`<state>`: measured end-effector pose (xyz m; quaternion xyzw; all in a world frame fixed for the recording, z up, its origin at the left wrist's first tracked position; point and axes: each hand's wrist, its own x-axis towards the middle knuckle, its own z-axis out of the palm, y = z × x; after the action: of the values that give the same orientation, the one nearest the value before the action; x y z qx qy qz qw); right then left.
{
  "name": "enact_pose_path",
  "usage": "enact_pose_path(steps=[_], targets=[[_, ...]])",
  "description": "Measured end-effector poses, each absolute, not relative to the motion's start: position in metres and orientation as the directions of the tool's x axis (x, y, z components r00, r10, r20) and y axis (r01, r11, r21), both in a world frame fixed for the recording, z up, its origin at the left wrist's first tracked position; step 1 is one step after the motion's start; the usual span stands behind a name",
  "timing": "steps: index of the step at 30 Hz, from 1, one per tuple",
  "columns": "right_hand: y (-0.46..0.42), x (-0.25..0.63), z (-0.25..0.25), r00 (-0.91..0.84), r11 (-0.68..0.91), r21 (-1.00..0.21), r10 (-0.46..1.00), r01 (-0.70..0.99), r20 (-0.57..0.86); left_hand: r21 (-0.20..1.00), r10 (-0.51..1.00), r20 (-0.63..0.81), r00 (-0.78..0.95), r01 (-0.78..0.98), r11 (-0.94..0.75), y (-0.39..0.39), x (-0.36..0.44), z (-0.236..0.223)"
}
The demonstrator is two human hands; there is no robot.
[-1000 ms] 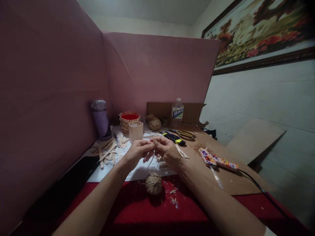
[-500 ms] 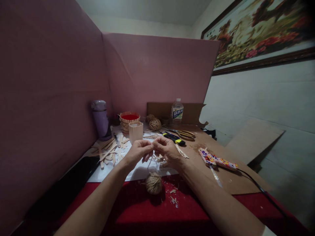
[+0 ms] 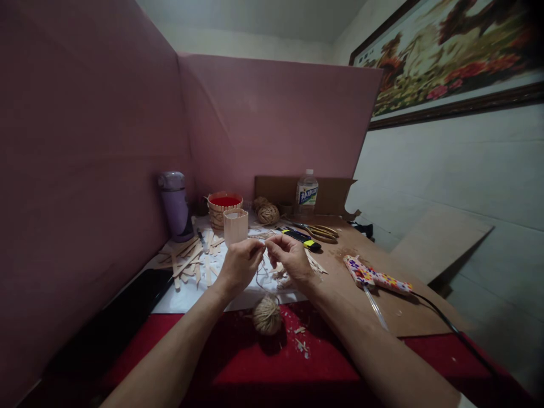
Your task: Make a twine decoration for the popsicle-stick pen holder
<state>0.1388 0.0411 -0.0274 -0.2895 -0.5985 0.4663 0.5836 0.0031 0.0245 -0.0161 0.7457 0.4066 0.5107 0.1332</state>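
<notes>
My left hand and my right hand meet above the white paper, each closed in a pinch with the fingertips almost touching. Between them is thin twine, which hangs down toward a ball of twine on the red cloth. The short end at my fingertips is too small to make out. Just behind my left hand stands a small cup made of pale wooden sticks. A utility knife, black and yellow, lies beyond my right hand.
Loose craft sticks lie at left by a purple bottle. Behind are a red-lined basket, another twine ball, a clear bottle and scissors. A flowered glue gun with a cord rests on cardboard.
My hands have drawn slightly apart at the fingertips, and my left hand has turned with its back more toward me. The twine ball stays in place.
</notes>
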Motion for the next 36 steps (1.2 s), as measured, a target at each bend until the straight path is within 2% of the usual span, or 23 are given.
enact_pose_path(steps=[3, 7, 23, 30, 36], targets=[[0.04, 0.138, -0.027, -0.142, 0.384, -0.899, 0.898, -0.209, 0.417, 0.625, 0.751, 0.645, 0.143, 0.466, -0.626, 0.025, 0.003, -0.017], [0.039, 0.138, -0.025, -0.148, 0.368, -0.903, 0.903, -0.223, 0.404, 0.706, 0.805, 0.575, 0.15, 0.406, -0.58, 0.025, 0.003, -0.017], [0.04, 0.139, -0.028, -0.136, 0.438, -0.885, 0.878, -0.161, 0.459, 0.882, 0.895, 0.417, 0.16, 0.167, -0.441, 0.027, 0.004, -0.014], [0.033, 0.145, -0.018, -0.333, 0.278, -0.92, 0.871, -0.275, 0.363, 0.967, 0.893, 0.252, 0.373, -0.067, -0.245, 0.023, -0.003, -0.009], [0.026, 0.146, -0.012, -0.369, 0.191, -0.926, 0.876, -0.326, 0.31, 0.984, 0.885, 0.158, 0.439, -0.144, -0.105, 0.025, -0.007, -0.012]])
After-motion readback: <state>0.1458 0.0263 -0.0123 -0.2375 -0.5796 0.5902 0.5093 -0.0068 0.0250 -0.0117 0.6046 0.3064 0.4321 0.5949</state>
